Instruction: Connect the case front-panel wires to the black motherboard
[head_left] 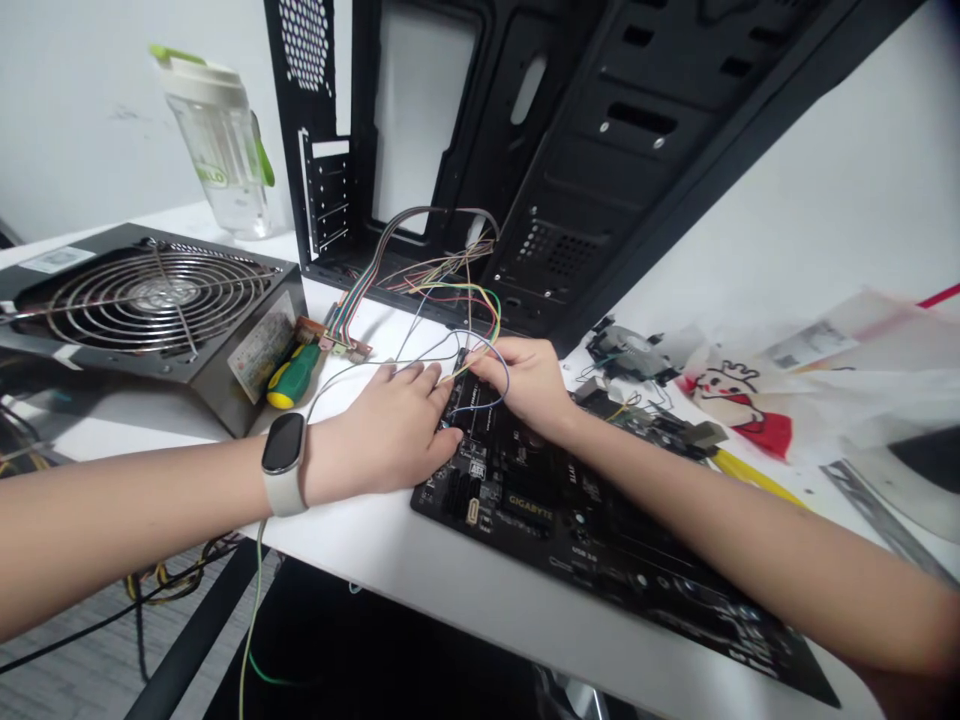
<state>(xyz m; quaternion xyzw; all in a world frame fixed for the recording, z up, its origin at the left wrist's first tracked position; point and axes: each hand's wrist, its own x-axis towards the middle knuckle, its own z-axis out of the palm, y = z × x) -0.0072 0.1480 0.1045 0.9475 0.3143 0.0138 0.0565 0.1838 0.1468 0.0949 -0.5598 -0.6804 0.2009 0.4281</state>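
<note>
Black GIGABYTE motherboard (566, 522) lay flat at five o'clock | right hand (531, 385), near centre: fingertips pinched thin wires (498, 310), likely for fine control | left hand (386, 430), eight o'clock: rested flat, fingers slightly apart, thumb seemingly steadying the motherboard.

A slim watch (285, 462) is worn on the left wrist (318, 462). Its dark, glossy screen (284, 443) is shaped as a rounded oblong and is held by a smooth, pale grey strap (288, 499). Both forearms (150, 510) are left bare.
</note>
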